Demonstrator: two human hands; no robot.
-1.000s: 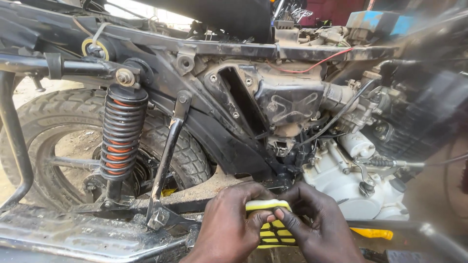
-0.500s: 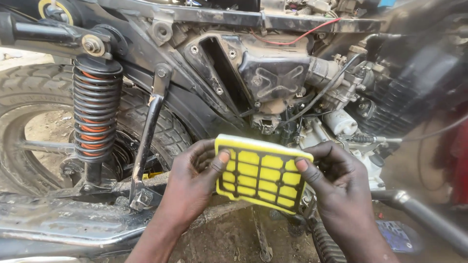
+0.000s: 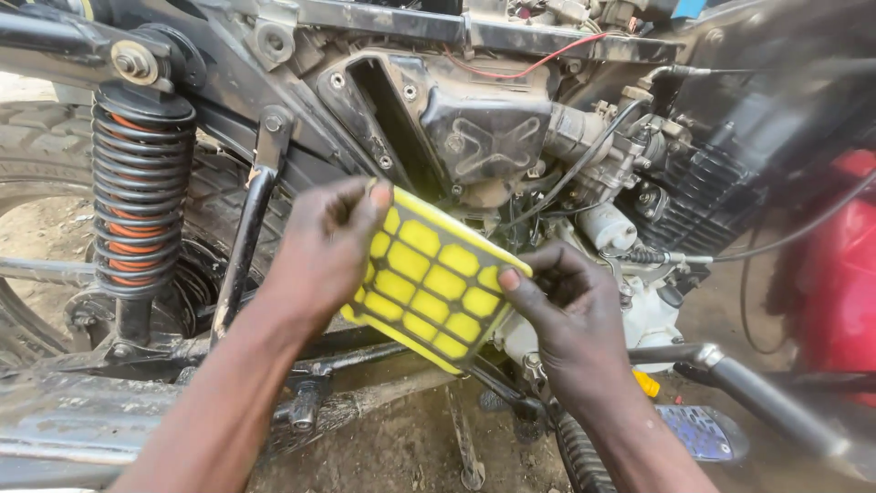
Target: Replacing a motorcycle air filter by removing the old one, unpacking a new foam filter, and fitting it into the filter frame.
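Yellow foam air filter [image 3: 431, 281], set behind a black plastic grid, is being held tilted between both hands in front of the motorcycle; left hand [image 3: 321, 251] is gripping its upper left edge, fingers curled behind and thumb pressing on the front corner; right hand [image 3: 568, 315] is pinching its right edge, thumb lying on the front face and fingers closing behind.

Grey, dusty exhaust pipe [image 3: 100, 429] is running along the lower left, nearest the camera; black footrest bar [image 3: 748, 388] is jutting out at lower right, with a blue patterned scrap [image 3: 698, 431] lying on the dirt below it.

Rear shock absorber [image 3: 139, 196], black coil over an orange core, is standing upright at left, beside the rear tyre [image 3: 36, 155].

Open air-box cavity [image 3: 388, 119] is showing just behind and above the filter; black moulded cover [image 3: 484, 137] is sitting beside it; carburettor [image 3: 607, 151] and cables are crowding the engine [image 3: 712, 196] further right.

Red tank panel [image 3: 844, 265] is blurring at the right edge; red wire [image 3: 538, 64] is looping along the frame top.
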